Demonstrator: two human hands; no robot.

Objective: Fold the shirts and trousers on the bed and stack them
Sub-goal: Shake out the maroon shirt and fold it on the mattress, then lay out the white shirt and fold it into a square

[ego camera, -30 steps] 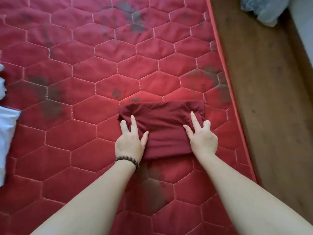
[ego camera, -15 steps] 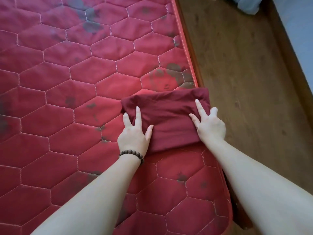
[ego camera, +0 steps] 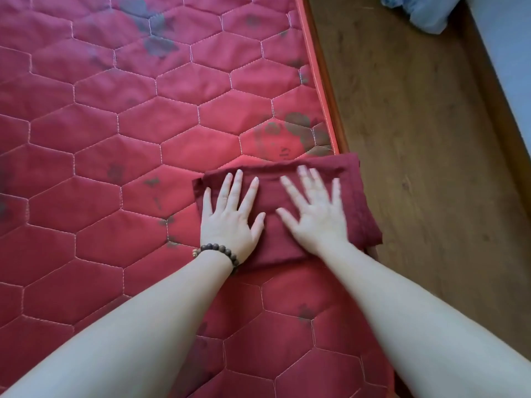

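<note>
Both hands are lying flat on the folded dark red garment [ego camera: 356, 202], fingers straight and spread apart. Left hand [ego camera: 230, 219] is pressing its left part, right hand [ego camera: 316, 216] the middle. The garment is sitting at the mattress [ego camera: 115, 139] edge, its right side hanging over the wooden floor [ego camera: 416, 139].

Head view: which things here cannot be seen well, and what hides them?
- Folded garment: shirt or trousers unclear; both hands cover its middle.
- Right hand: fingertips blurred by motion.
- Pale bundle on the floor: cut off by the top edge.
- Mattress: left part beyond the frame.
</note>
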